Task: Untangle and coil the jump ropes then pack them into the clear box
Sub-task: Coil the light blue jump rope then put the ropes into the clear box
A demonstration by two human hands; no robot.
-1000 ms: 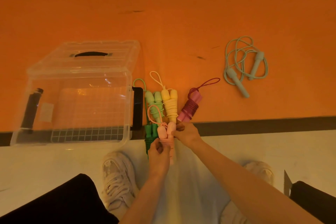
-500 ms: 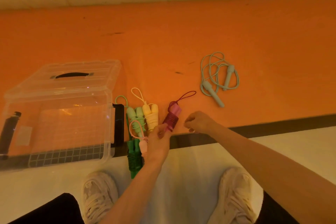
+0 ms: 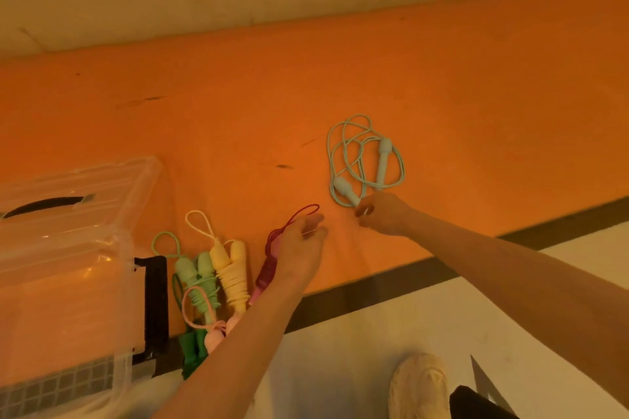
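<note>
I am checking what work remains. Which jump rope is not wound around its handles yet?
The light blue jump rope, lying loose in open loops on the orange mat, beside the right hand. The green, yellow, pink and maroon ropes near the clear box are wound tight.

Readable text: none anywhere in view.
Clear box (image 3: pixel 68 248): no label or brand can be read on its lid or walls.
Jump ropes (image 3: pixel 218 269): no print legible on handles.
</note>
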